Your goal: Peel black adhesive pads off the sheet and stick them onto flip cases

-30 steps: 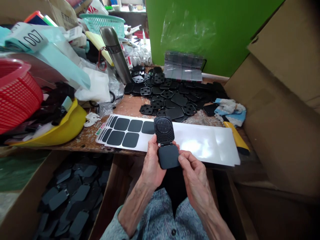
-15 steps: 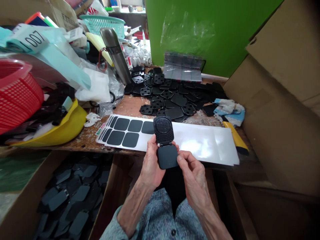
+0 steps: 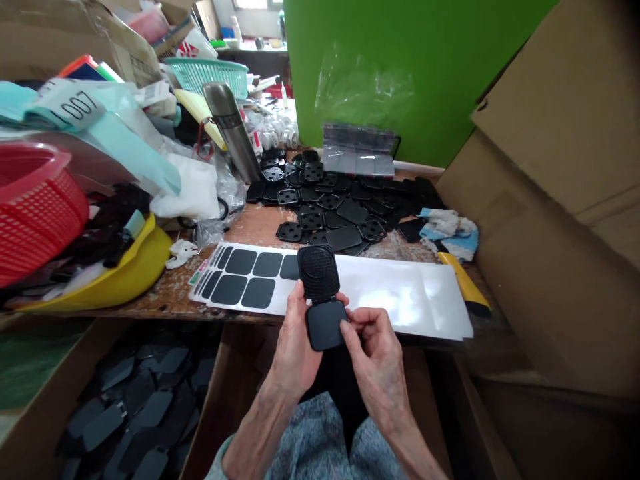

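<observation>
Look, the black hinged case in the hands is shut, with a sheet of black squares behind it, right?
No, the black hinged case is open: the head view shows its halves unfolded at the hinge. The sheet of black squares does lie behind it.

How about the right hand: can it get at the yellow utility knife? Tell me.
Probably yes: the right hand, once off the black hinged case, has only the flat white sticker sheet before the yellow utility knife.
</observation>
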{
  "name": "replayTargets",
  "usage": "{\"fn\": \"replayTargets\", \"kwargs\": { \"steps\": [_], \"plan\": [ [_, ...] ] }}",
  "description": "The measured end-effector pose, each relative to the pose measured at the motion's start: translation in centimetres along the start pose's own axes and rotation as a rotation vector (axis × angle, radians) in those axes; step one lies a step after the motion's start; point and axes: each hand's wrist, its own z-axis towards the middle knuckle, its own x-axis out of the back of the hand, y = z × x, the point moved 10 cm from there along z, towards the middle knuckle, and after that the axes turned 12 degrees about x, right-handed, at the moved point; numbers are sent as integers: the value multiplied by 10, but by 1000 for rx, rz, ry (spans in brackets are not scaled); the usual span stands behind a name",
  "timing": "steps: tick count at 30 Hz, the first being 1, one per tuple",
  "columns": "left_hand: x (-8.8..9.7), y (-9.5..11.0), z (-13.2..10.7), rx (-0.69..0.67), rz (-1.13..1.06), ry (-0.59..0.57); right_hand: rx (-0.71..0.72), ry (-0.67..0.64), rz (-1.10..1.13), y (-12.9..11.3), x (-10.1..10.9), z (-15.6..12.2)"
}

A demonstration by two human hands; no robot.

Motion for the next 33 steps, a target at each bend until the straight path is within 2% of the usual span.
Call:
{"fn": "replayTargets", "kwargs": {
  "steps": [2,4,7,9,10,12,14,16,18,20,22,25,33],
  "plan": [
    [6,13,-2,-26,54,31,20,-90,-21,-5,-7,5],
    [20,39,-2,-92,145,108,95,-198,-67,-16,-17,16],
    [54,101,-4,-280,459,325,269,-312,-202,-34,-34,39],
    [75,143,-6,-414,783,532,402,-388,-330,-43,-52,54],
    [86,158,-6,-455,864,599,460,-422,-387,-46,-62,61],
    [101,180,-5,-512,982,688,538,-469,-471,-48,-82,75],
    [108,191,-9,-562,1065,757,571,-490,-513,-45,-100,87],
    [104,194,-19,-642,1143,846,590,-499,-541,-42,-114,97],
    [82,185,-27,-753,1328,860,606,-517,-576,-40,-125,103],
    [52,160,-24,-827,1614,763,616,-536,-609,-38,-133,107],
    [35,132,-14,-807,1866,658,622,-557,-636,-37,-137,109],
    [35,114,-3,-716,1992,660,635,-603,-656,-38,-142,113],
    [40,117,1,-670,2067,709,685,-758,-614,-38,-158,135]
  ]
}}
